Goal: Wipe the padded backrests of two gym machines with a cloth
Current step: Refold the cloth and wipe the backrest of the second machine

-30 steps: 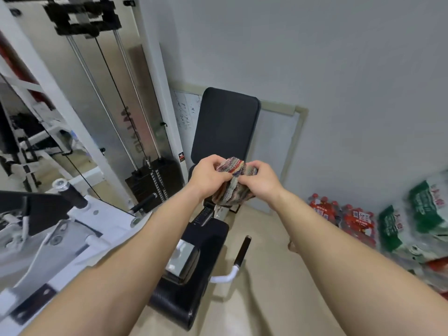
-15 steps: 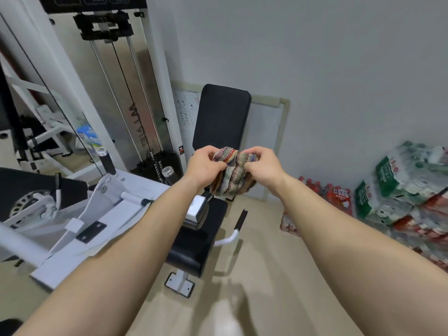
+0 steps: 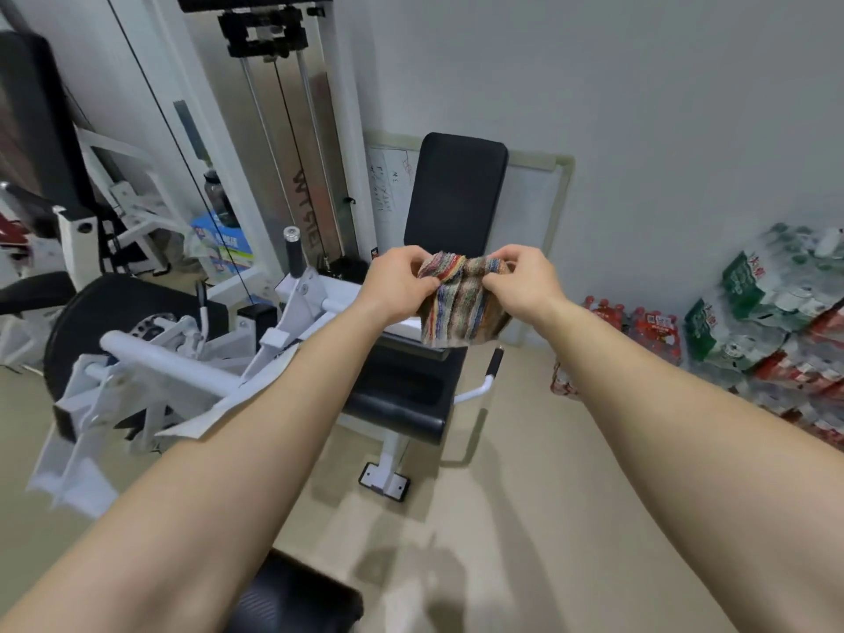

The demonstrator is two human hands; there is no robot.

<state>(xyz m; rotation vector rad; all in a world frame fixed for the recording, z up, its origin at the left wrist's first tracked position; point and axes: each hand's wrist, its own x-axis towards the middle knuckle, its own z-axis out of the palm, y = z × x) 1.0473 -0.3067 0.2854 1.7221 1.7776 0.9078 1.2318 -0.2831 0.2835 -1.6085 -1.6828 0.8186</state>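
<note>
A multicoloured striped cloth [image 3: 461, 306] hangs spread between both hands, in front of me at chest height. My left hand [image 3: 398, 281] pinches its upper left edge and my right hand [image 3: 520, 278] pinches its upper right edge. Behind the cloth stands an upright black padded backrest [image 3: 454, 194] of a white-framed gym machine, with its black seat [image 3: 402, 395] below. The hands are short of the backrest and do not touch it. A second black pad [image 3: 32, 121] shows at the far left edge.
The machine's white leg lever [image 3: 182, 363] and weight stack frame [image 3: 283, 143] fill the left. A whiteboard [image 3: 534, 207] leans on the wall behind the backrest. Packs of bottled drinks [image 3: 776, 322] are piled at the right wall. Beige floor [image 3: 525, 518] lies open below.
The cloth, bunched between the two hands before, is now pulled open and hangs flat. The view has backed away and lifted, so more of the machine and floor shows.
</note>
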